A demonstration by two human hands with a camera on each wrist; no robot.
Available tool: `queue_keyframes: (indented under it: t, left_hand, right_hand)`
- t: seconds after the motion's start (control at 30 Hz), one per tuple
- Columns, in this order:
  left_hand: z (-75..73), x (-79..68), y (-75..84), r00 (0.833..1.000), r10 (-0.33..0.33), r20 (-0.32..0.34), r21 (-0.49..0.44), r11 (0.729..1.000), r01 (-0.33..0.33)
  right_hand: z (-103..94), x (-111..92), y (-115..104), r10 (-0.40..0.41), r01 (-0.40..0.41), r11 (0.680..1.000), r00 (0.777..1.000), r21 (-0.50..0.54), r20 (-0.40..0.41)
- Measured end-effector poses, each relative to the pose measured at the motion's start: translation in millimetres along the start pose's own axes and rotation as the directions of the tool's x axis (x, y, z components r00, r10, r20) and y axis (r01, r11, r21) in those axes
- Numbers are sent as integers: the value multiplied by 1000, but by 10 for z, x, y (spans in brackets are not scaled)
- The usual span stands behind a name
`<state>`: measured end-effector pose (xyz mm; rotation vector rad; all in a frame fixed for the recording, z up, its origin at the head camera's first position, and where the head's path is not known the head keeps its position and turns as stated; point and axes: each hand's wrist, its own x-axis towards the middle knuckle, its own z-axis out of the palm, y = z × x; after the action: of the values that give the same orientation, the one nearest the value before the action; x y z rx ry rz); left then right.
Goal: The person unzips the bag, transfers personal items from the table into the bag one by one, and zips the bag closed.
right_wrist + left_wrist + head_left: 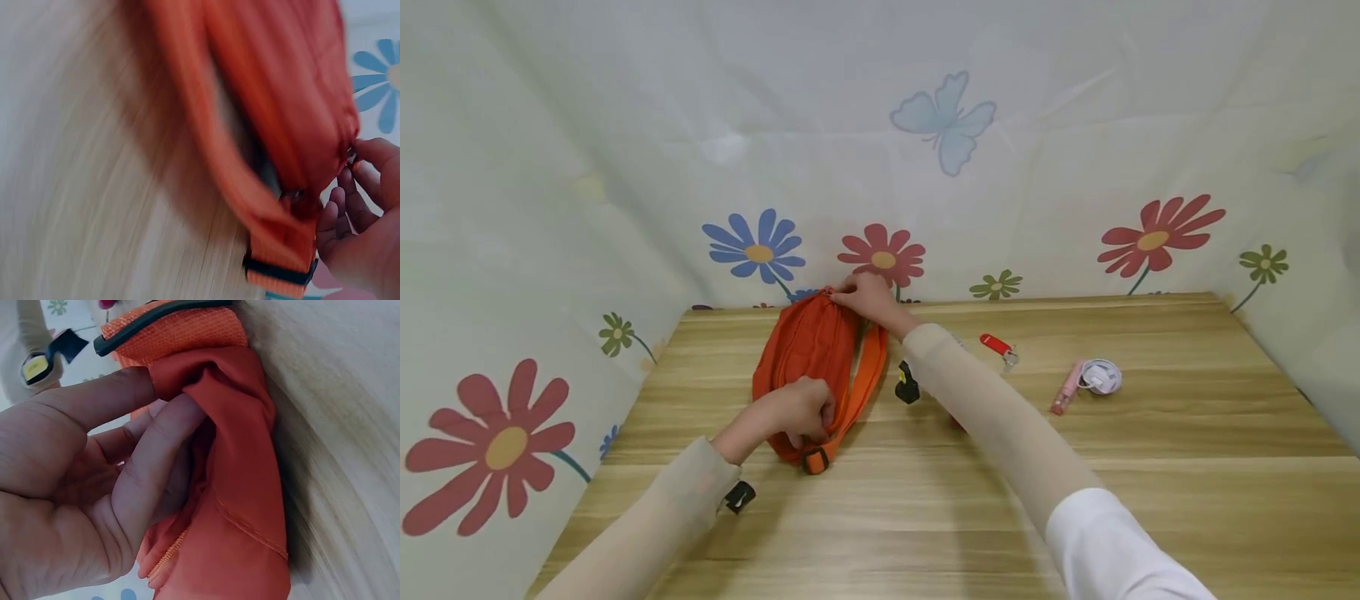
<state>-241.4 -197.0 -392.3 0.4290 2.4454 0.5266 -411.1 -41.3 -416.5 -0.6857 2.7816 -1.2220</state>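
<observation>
An orange-red waist bag stands on the wooden table, left of the middle. My left hand grips its near end; in the left wrist view the thumb and a finger pinch a fold of the bag's fabric. At the far end my right hand pinches a small metal zipper pull between thumb and finger. An orange strap runs along the bag's right side, with a black buckle close to the left hand.
Right of the bag lie a red key fob with metal on its ring, a slim pink object and a coiled white cable. Something red is mostly hidden under the right forearm. A flower-printed curtain stands behind the table.
</observation>
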Motion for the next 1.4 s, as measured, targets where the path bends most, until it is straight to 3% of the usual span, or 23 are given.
queue_keyframes:
  t: [0.13,0.23,0.33,0.4,0.57,0.7,0.87,1.03,1.17,1.27,1.4]
  left_hand:
    - [-72,-15,-64,997,35,72,-98,995,-28]
    - [-281,-40,-95,994,58,88,-163,986,-43]
    - [-595,-10,-106,998,57,-13,-154,986,-58]
    - [-820,61,-133,990,67,-123,-66,995,-76]
    - [-1193,339,-208,941,116,-317,146,987,-72]
    - [-1279,613,-220,929,104,-355,146,988,-55]
    - [-1325,876,-172,938,122,-325,167,983,-70]
    - [-1379,1034,-176,946,155,-284,204,974,-99]
    - [-1391,1103,-246,945,161,-285,186,976,-110]
    - [-1371,1134,-291,945,162,-284,174,978,-115]
    - [-1353,1172,-311,935,189,-301,198,971,-132]
  right_hand:
    - [-24,-55,-10,66,-67,976,998,206,11]
    - [-69,-104,-4,123,-128,938,992,321,38]
    - [-154,-155,-2,159,-167,902,986,397,52]
    - [-222,-190,3,153,-159,897,987,412,49]
    - [-348,-247,36,75,-73,948,997,311,5]
    - [-402,-274,78,10,-8,989,1000,147,-11]
    - [-461,-339,100,-61,60,997,998,46,35]
    - [-502,-391,91,-83,80,995,995,59,51]
    - [-481,-421,99,-53,48,996,996,72,71]
    - [-435,-444,127,-12,-10,985,992,175,122]
    - [-389,-461,165,21,-74,946,985,316,170]
